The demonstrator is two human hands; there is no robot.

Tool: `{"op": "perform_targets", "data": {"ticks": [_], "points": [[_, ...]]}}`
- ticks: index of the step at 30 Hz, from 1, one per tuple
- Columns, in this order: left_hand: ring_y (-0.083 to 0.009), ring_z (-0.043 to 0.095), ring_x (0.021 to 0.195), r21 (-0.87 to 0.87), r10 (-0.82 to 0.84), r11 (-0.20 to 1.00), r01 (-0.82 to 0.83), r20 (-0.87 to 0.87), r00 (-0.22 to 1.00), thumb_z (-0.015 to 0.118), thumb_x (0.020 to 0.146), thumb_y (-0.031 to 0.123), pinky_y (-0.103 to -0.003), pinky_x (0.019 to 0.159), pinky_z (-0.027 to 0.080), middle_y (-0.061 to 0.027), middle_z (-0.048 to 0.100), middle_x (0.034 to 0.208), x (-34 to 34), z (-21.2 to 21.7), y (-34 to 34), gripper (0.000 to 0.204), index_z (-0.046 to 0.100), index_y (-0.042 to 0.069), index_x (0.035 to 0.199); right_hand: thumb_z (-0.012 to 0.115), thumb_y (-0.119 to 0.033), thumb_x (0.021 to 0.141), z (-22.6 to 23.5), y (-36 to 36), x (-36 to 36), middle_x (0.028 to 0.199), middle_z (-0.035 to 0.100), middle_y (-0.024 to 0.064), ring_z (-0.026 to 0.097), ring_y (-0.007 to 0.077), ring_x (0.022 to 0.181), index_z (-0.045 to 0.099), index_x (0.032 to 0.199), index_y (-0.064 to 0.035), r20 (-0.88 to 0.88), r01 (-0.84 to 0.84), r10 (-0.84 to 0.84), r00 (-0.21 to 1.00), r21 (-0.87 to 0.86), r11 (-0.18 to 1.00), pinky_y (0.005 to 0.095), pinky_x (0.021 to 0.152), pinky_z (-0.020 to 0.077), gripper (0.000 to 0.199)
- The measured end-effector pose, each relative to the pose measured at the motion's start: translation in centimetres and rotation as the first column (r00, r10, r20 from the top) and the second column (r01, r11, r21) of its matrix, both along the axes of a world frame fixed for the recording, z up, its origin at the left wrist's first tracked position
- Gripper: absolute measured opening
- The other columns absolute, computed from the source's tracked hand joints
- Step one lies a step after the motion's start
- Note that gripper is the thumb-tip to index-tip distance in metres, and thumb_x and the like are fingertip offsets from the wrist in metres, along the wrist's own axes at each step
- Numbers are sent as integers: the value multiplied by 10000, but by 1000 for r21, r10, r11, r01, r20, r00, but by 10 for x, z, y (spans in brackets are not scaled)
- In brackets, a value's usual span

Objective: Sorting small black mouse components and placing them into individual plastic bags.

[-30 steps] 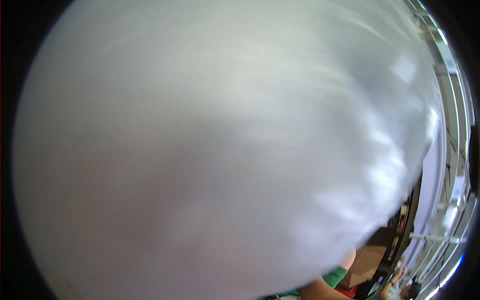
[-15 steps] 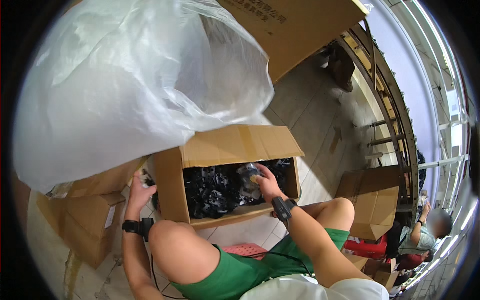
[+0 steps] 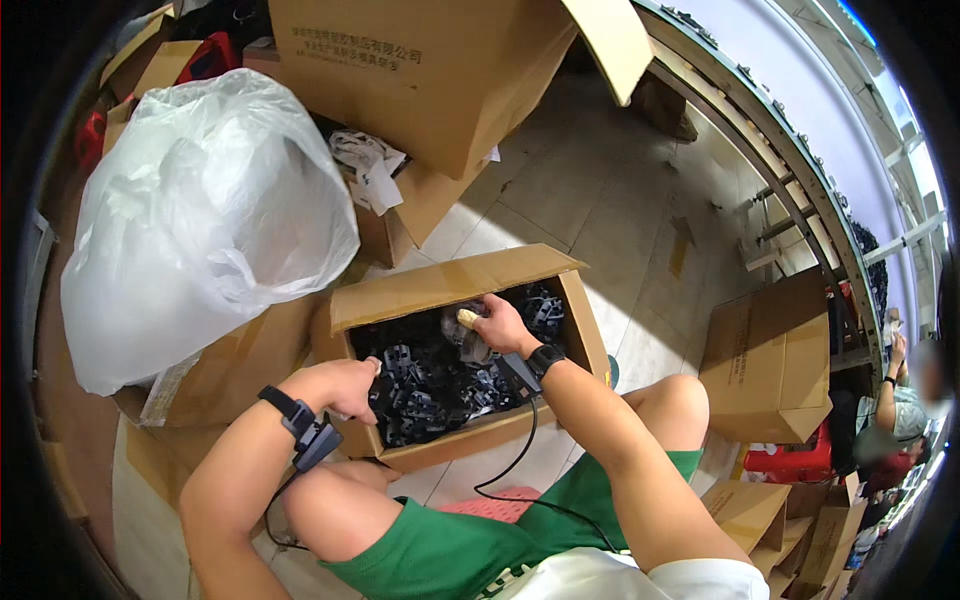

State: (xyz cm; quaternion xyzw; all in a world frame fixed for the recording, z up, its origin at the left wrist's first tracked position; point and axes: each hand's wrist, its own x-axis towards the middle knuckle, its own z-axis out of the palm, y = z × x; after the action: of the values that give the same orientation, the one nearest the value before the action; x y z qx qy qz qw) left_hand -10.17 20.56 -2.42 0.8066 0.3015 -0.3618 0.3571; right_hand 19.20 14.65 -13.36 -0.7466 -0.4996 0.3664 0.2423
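An open cardboard box [image 3: 455,452] sits in front of my knees, filled with small black plastic parts [image 3: 425,385]. My right hand [image 3: 500,328] reaches over its middle, with a yellow covering on the thumb. Its fingers close round a crumpled see-through plastic bag [image 3: 465,338]; what lies inside the bag is blurred. My left hand [image 3: 345,388] is at the box's left wall, its fingers apart over the rim beside the black parts. Nothing shows in it, though some fingertips are partly hidden.
A big translucent plastic bag [image 3: 200,230] rests on a carton at the left. A large carton [image 3: 430,80] stands beyond the box, another [image 3: 765,355] at the right. A long bench frame [image 3: 790,150] curves along the right. Another person [image 3: 905,400] is at the far right.
My left hand has come from outside the box, where it held something small and dark, to the box's left rim. My right hand has moved slightly left with the bag. The view has shifted.
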Motion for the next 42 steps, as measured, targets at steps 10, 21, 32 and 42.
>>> {"op": "perform_targets", "data": {"ticks": [10,21,32,42], "points": [[-367,667,985,322,92,928,-186,284,954,718,791,467,-460,862,529,-207,704,997,60,58,-47,748,510,45,1373,654,-168,867,32,-12,8,972,719,205,700,330,921,719,1073,-34,-111,18,-13,994,40,999,393,837,537,254],[-348,696,859,-50,640,661,-748,558,528,725,812,396,-399,791,541,-212,706,896,74,11,-99,527,655,21,1175,603,20,725,24,-31,22,1038,719,173,692,295,963,697,1093,-39,-14,-297,299,954,80,952,363,865,528,384],[-104,579,690,-431,716,642,-635,634,293,754,838,199,-274,635,476,-14,649,784,81,19,-94,232,740,31,998,579,8,922,126,-104,10,1143,646,71,623,120,1005,553,1288,6,-715,-63,37,698,-10,998,290,850,525,367],[-268,650,775,311,-185,738,-598,947,264,762,652,-3,-349,627,538,-83,611,966,91,23,-109,239,737,159,826,629,-39,931,114,-94,36,1022,673,61,647,148,910,619,1148,9,-905,389,-323,276,-202,899,296,802,552,223]]}}
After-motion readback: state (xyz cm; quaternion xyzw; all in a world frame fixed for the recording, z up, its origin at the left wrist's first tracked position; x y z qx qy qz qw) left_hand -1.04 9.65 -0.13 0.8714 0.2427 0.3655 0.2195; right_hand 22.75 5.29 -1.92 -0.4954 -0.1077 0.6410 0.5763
